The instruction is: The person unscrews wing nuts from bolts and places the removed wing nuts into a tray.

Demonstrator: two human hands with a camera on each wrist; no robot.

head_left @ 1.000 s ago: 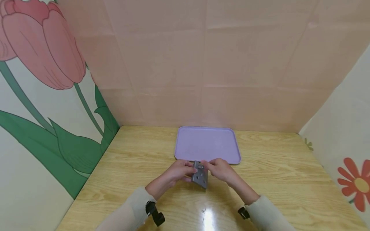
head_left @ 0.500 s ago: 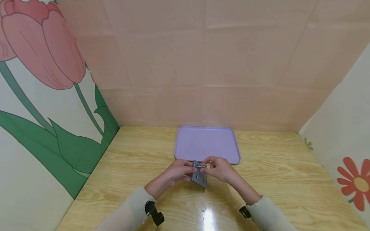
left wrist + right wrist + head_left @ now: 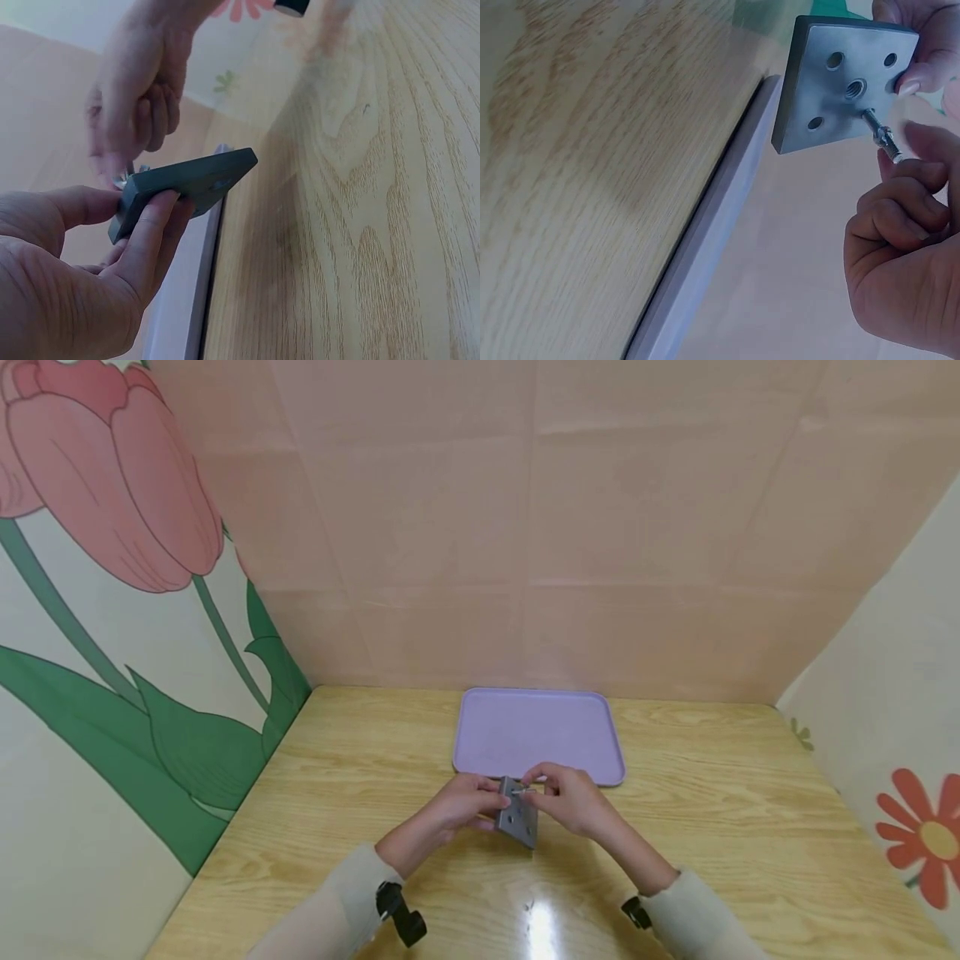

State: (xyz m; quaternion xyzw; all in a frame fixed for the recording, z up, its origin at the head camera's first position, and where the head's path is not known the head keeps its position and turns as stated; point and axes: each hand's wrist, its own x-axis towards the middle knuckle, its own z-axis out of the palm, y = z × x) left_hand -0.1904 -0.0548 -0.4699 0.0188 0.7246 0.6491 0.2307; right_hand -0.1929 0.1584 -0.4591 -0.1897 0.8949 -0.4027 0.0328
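Note:
A square grey metal plate with a threaded centre hole and smaller holes near its corners is held up on edge over the table. My left hand grips it by one side, thumb on one face and fingers on the other, as the left wrist view shows. From one corner hole a thin silver bolt with a wider collar sticks out. My right hand pinches the bolt's free end between thumb and index finger; its other fingers are curled into the palm. The bolt's far end is hidden in the plate.
Just behind the hands lies a purple tray with a low rim. The wooden table runs back to a pink-covered wall. Flower-painted walls close off both sides. Black straps sit at both wrists.
My right thumb and fingers have shifted around the bolt's end, exposing it half a second ago and covering it more now. The left hand and plate have barely moved.

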